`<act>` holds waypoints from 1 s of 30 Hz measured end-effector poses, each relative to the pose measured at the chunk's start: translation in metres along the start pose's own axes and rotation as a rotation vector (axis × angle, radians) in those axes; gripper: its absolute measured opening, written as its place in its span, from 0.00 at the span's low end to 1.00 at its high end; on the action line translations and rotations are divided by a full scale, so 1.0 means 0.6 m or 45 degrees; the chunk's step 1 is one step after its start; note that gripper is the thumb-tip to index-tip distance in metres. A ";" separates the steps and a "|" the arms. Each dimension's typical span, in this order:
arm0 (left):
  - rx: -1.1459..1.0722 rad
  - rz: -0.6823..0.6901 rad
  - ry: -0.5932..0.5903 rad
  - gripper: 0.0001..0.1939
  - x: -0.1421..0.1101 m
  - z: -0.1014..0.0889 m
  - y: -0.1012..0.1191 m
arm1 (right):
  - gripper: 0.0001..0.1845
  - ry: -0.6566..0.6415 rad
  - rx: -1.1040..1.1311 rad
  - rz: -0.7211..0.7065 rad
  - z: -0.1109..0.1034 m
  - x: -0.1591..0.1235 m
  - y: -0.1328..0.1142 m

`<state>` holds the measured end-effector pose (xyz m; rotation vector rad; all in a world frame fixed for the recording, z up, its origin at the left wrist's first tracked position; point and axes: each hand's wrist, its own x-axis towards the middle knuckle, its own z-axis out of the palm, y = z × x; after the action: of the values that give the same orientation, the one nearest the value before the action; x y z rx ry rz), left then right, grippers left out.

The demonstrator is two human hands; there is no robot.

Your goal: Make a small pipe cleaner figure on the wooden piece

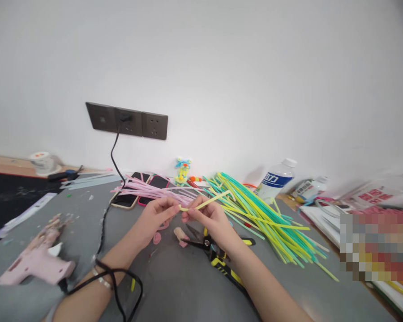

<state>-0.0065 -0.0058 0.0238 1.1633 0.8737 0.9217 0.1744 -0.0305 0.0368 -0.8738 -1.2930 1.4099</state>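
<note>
A pale yellow pipe cleaner (213, 200) stretches between my hands, its far end bent over at the upper right. My left hand (159, 213) pinches one tip between thumb and fingers. Close beside it, my right hand (208, 217) grips the same stem a little further along. Under my right wrist lie black and yellow scissors (206, 243), blades spread, partly hidden by the arm. Just below my hands rest a pink coil (157, 238) and a small beige and pink piece (180, 235).
Green and yellow pipe cleaners (265, 219) spread to the right, pink ones (154, 188) behind my hands over two phones. A pink glue gun (36, 266) lies left; its black cord (104, 214) crosses my left forearm. A bottle (277, 179) and small figure (182, 171) stand by the wall.
</note>
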 end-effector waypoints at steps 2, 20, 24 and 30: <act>-0.022 0.012 -0.019 0.17 -0.001 0.001 0.001 | 0.17 -0.036 -0.015 0.034 -0.001 0.000 -0.002; 0.273 -0.044 -0.256 0.18 -0.014 0.010 0.018 | 0.14 -0.118 -0.167 0.027 -0.011 0.002 -0.011; 0.191 -0.056 -0.094 0.19 -0.008 0.008 0.006 | 0.14 -0.032 -0.113 0.001 -0.013 0.002 -0.009; -0.058 -0.015 -0.003 0.18 0.002 0.003 -0.005 | 0.14 0.017 -0.033 -0.018 -0.009 0.001 0.000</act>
<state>-0.0040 -0.0058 0.0209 1.1186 0.8527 0.9261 0.1795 -0.0283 0.0361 -0.8882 -1.3077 1.3766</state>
